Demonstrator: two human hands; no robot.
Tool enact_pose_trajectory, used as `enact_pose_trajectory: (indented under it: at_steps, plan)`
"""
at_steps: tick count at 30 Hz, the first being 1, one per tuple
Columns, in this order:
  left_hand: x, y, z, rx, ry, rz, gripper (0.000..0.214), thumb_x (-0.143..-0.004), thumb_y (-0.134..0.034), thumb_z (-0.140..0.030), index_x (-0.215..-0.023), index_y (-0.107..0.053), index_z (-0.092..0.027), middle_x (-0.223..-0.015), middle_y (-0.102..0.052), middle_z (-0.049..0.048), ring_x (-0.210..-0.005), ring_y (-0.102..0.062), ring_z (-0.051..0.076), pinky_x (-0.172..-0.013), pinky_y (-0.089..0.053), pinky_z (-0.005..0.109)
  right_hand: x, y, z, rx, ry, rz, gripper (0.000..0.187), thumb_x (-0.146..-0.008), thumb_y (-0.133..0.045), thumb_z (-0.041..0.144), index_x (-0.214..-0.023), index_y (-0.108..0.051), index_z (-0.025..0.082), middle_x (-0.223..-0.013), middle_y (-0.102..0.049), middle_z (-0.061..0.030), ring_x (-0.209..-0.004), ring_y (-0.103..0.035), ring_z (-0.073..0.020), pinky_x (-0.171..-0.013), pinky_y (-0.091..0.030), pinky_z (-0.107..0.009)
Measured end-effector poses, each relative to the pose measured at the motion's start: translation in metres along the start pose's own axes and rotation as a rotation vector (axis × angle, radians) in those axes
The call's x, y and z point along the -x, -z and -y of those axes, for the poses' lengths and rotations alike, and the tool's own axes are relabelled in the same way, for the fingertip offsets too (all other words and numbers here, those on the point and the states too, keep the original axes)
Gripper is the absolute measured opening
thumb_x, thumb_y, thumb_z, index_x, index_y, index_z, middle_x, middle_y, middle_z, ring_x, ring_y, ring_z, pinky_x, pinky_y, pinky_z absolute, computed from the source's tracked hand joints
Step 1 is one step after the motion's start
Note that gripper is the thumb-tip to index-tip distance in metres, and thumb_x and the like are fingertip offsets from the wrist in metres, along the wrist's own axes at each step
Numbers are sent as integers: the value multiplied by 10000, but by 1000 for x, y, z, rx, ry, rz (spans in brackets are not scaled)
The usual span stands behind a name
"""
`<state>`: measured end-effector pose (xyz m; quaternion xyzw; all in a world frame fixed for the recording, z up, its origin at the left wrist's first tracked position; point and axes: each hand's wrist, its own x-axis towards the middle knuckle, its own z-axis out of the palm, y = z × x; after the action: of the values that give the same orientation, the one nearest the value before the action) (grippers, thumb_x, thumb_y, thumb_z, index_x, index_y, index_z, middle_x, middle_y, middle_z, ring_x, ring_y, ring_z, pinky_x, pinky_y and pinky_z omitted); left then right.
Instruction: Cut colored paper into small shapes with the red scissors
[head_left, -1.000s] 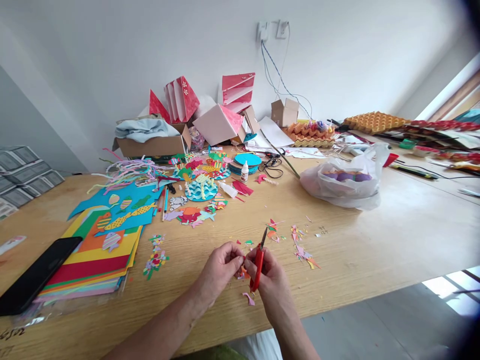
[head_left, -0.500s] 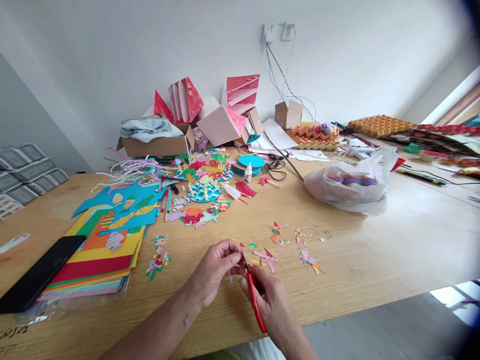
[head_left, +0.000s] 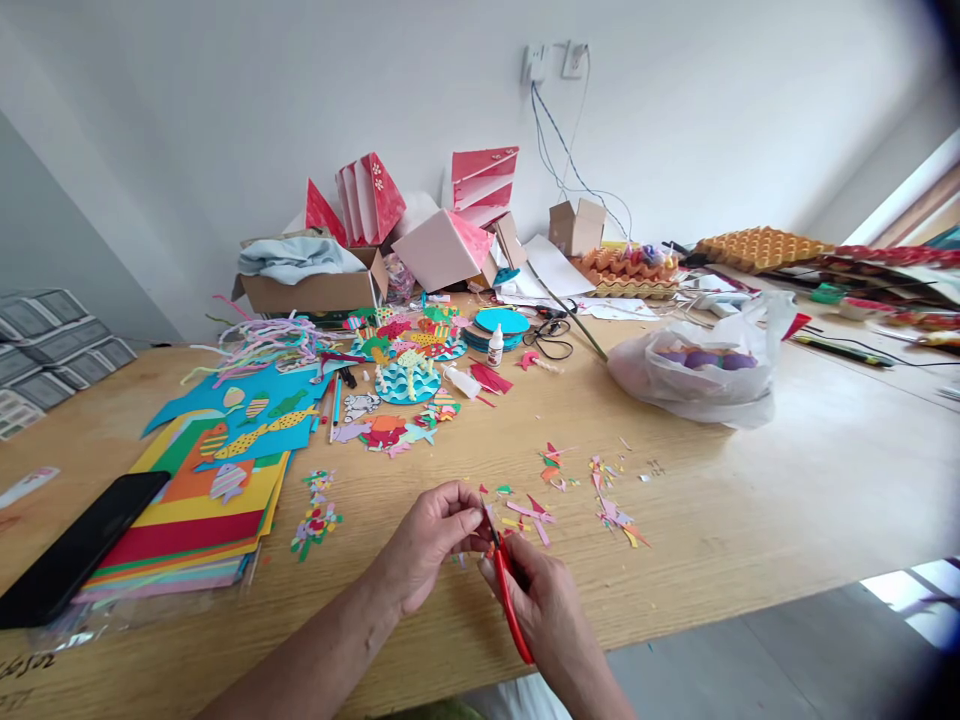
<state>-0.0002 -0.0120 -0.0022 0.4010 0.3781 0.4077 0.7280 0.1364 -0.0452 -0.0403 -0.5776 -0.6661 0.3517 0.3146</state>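
My right hand (head_left: 541,590) is wrapped round a pair of red-handled scissors (head_left: 511,615), whose blades point up and away from me. At the blade tips, my left hand (head_left: 442,535) is closed in a pinch. A small dark red piece seems to sit between its fingers, mostly hidden by them and the blades. Just beyond both hands lie pink and yellow paper scraps (head_left: 536,515), and more scraps (head_left: 615,510) are scattered to the right. On the left is a small pile of tiny coloured paper bits (head_left: 316,520).
Coloured paper sheets (head_left: 187,520) and a black phone (head_left: 90,545) lie at the left. Paper fish (head_left: 386,432), a glue bottle (head_left: 496,347) and blue discs (head_left: 501,322) are farther back. A plastic bag (head_left: 697,375) stands at the right; cardboard boxes (head_left: 307,292) line the wall.
Both hands stay in nearly the same place, with the scissors at the left fingertips. The view has shifted very slightly.
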Motion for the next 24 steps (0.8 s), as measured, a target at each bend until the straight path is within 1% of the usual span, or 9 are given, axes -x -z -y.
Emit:
enact_pose_trajectory:
  at_steps: [7, 12, 17, 20, 24]
  plan:
    - [-1, 1, -1, 4, 17, -16, 113, -683, -594, -213, -708, -535, -120, -704, -588, 30, -655, -538, 112, -652, -432, 255, 0, -1, -2, 3, 21, -23, 294, -734, -467, 376, -533, -371, 184, -497, -310, 67, -473, -275, -79, -435, -238, -182]
    - [0, 2, -2, 6, 22, -19, 140, -666, -616, -240, -701, -542, -126, -686, -590, 25, -645, -540, 116, -646, -431, 256, 1, -1, -2, 18, 14, -27, 340, -738, -461, 420, -515, -360, 185, -490, -280, 70, -465, -255, -76, -427, -225, -183]
    - [0, 5, -3, -15, 27, -11, 120, -685, -597, -225, -701, -535, -124, -692, -585, 33, -651, -536, 116, -653, -431, 261, 1, -1, -8, 72, 12, 1, 356, -746, -448, 438, -507, -365, 187, -472, -279, 71, -447, -257, -74, -417, -220, -185]
    - [-1, 9, -2, -22, 18, -7, 106, -702, -582, -219, -706, -533, -125, -703, -576, 31, -653, -532, 111, -648, -426, 255, 0, 4, -8, 98, -1, 20, 350, -755, -430, 435, -514, -355, 194, -469, -303, 67, -442, -292, -78, -420, -241, -186]
    - [0, 14, 1, -29, 8, -28, 123, -695, -593, -240, -716, -533, -135, -681, -565, 15, -625, -516, 97, -621, -411, 232, -3, 15, -4, 140, -32, 17, 335, -764, -406, 441, -534, -370, 199, -462, -367, 58, -437, -341, -89, -431, -279, -195]
